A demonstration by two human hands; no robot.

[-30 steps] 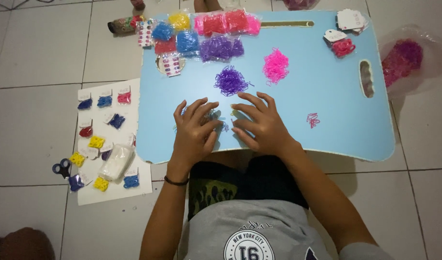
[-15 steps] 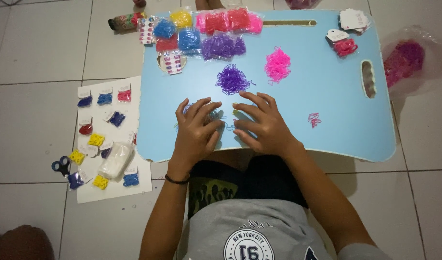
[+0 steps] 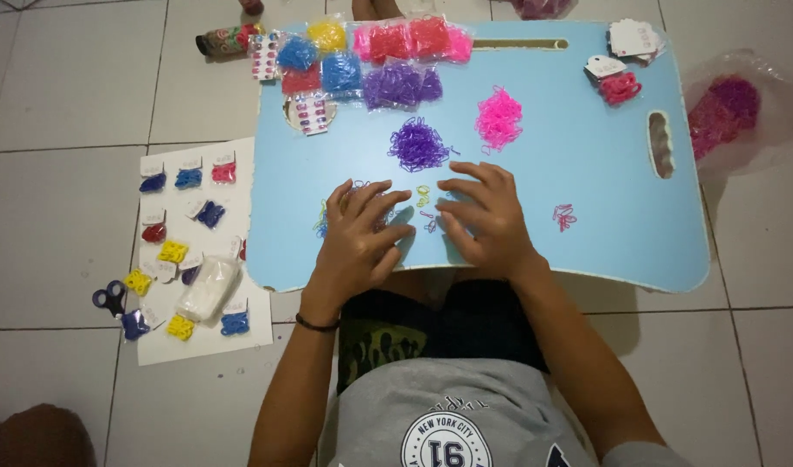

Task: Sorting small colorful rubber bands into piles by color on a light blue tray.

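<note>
- Both hands have slid slightly apart on the blue table (image 3: 587,173): left hand (image 3: 362,229) and right hand (image 3: 486,216) lie flat at centre frame, grip released, fingers spread.
- Loose bands (image 3: 424,197) now show between them; purple pile (image 3: 418,144) sits just above, untouched.
- Sorting looks ongoing.

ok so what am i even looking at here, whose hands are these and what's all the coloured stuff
This is one picture from a camera worn on a person's head, looking down at their own two bare hands. The person sits on a tiled floor with a light blue lap table across their legs. The left hand and right hand lie palm down on it, fingers spread over a few loose small rubber bands; neither visibly grips anything. Farther up lie a purple band pile, a pink band pile and bags of coloured bands. Left on the floor, a white sheet carries small packets, with scissors beside it.
</note>
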